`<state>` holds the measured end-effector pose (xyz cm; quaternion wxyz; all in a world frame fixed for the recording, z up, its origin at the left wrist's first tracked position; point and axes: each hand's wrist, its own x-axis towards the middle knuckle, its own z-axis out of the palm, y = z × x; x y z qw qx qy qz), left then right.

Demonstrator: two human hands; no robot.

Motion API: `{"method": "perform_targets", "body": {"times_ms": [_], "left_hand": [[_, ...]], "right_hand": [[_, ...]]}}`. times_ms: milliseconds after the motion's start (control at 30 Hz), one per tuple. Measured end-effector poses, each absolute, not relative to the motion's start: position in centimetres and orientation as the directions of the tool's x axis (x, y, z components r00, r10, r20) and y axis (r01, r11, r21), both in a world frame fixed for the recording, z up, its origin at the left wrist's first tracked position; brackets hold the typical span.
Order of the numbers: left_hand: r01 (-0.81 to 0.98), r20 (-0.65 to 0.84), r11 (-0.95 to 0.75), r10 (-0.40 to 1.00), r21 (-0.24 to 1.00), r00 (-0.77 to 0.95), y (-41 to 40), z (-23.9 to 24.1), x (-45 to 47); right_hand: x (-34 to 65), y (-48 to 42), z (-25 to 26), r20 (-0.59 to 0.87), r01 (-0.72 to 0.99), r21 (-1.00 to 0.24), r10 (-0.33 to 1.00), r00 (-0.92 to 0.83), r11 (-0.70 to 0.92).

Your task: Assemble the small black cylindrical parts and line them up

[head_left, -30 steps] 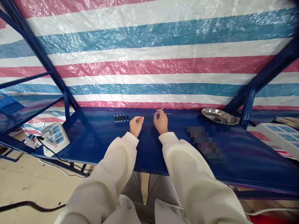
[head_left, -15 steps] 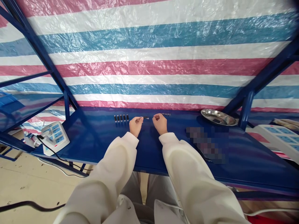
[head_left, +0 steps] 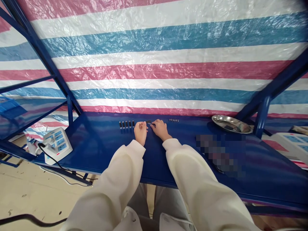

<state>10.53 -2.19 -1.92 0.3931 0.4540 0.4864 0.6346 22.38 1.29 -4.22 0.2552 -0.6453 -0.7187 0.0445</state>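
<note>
Over the blue table, my left hand (head_left: 140, 132) pinches a small black cylinder (head_left: 148, 122) that sticks out to the right of its fingertips. My right hand (head_left: 160, 129) has its fingers closed at the cylinder's right end; whatever lies between them is too small to make out. To the left of my left hand, several black cylinders with pale lower ends (head_left: 126, 124) stand upright in a row. Small shiny metal pieces (head_left: 173, 120), perhaps springs, form a short row beyond my right hand to the right.
A shiny oval metal tray (head_left: 232, 125) sits at the back right. In front of it lies a dark, blurred-out object (head_left: 216, 154). White power strips stand at the left (head_left: 59, 146) and far right (head_left: 288, 144). Blue frame posts (head_left: 264, 112) rise at both sides.
My right hand has moved left, from beside the metal pieces to the end of the black cylinder. My left hand keeps its hold. The view has shifted slightly.
</note>
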Motion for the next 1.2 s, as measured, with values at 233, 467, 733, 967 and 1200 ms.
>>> {"method": "perform_targets", "body": {"times_ms": [233, 467, 733, 967, 1200], "left_hand": [[-0.044, 0.192, -0.211, 0.944, 0.976, -0.27, -2.1, -2.0, 10.4], [-0.055, 0.155, -0.176, 0.952, 0.983, -0.263, -2.3, -1.7, 10.3], [-0.049, 0.141, -0.157, 0.962, 0.986, -0.236, -2.2, -1.8, 10.3], [-0.139, 0.043, -0.062, 0.99, 0.988, -0.136, -2.0, -1.9, 10.3], [-0.124, 0.109, -0.121, 0.989, 0.985, -0.099, -2.3, -1.7, 10.2]], "right_hand": [[23.8, 1.1, -4.5, 0.33, 0.856, -0.504, 0.942, 0.068, 0.114], [24.6, 0.3, -3.8, 0.343, 0.329, -0.906, 0.918, 0.197, 0.268], [23.9, -0.9, -3.0, 0.277, 0.036, -0.961, 0.94, 0.201, 0.275], [24.1, -0.8, -3.0, 0.245, -0.049, -0.966, 0.958, 0.151, 0.255], [24.6, -0.5, -3.5, 0.375, 0.279, -0.905, 0.912, 0.166, 0.321]]}}
